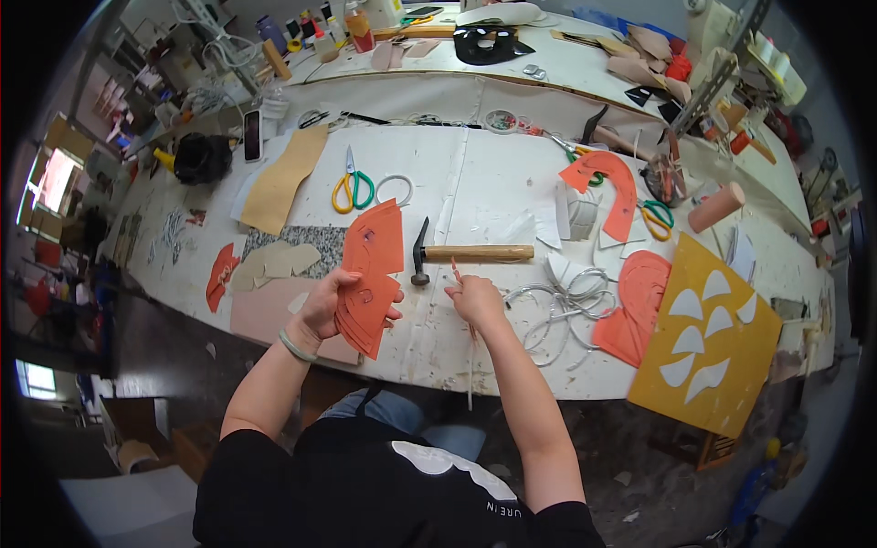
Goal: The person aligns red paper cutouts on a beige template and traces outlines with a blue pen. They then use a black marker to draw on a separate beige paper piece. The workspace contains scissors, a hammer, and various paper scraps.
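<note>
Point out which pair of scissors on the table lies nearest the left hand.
The scissors with one yellow and one green handle, lying above the left hand beside the white ring. The other pairs, near the orange pieces on the right, lie farther off.

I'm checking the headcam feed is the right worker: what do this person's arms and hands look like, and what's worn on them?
Both forearms are bare, coming out of a black short-sleeved top with a white patch on the chest. The left hand has a thin pale green band at the wrist. The right hand shows no glove, watch or band; any rings are too small to tell.
</note>
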Demonstrator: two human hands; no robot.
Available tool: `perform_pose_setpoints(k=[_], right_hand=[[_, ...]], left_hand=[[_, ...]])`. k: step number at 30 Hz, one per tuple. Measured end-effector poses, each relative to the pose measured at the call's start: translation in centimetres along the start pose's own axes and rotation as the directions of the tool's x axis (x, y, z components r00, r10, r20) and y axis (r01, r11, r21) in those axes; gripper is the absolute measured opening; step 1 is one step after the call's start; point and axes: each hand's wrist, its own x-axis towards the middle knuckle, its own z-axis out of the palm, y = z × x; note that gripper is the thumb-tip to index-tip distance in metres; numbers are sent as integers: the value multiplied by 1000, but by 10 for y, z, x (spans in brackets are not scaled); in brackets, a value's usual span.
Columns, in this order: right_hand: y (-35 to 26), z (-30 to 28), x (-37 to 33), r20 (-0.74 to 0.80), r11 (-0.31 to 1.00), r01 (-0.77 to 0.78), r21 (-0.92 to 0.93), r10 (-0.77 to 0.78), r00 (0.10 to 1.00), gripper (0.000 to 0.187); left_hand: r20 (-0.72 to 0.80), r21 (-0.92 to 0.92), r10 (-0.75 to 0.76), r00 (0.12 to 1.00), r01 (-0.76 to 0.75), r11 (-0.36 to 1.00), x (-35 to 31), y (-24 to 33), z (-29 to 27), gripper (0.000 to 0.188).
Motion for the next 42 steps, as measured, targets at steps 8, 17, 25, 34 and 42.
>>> perform_pose_setpoints(k=[8,17,25,34,42], right_hand=[[-8,38,10,-449,993,58,-104,-100,888,53],[-83,61,-31,-700,696,527,487,-49,712,29],[-191,95,-96,-872,675,677,-292,-478,101,21],[-183,131,-117,-884,725,617,-307,-458,99,38],[-209,110,-149,-474,254,486,836,-111,874,41]], left_hand=[[-15,257,28,999,-23,966,28,7,-77,40],[140,361,107,984,-151,920,-22,26,-134,38],[170,194,96,981,-129,973,-65,33,-165,46],[247,192,126,961,-176,966,-108,14,-138,46],[274,331,147,951,-237,913,-139,13,-139,51]])
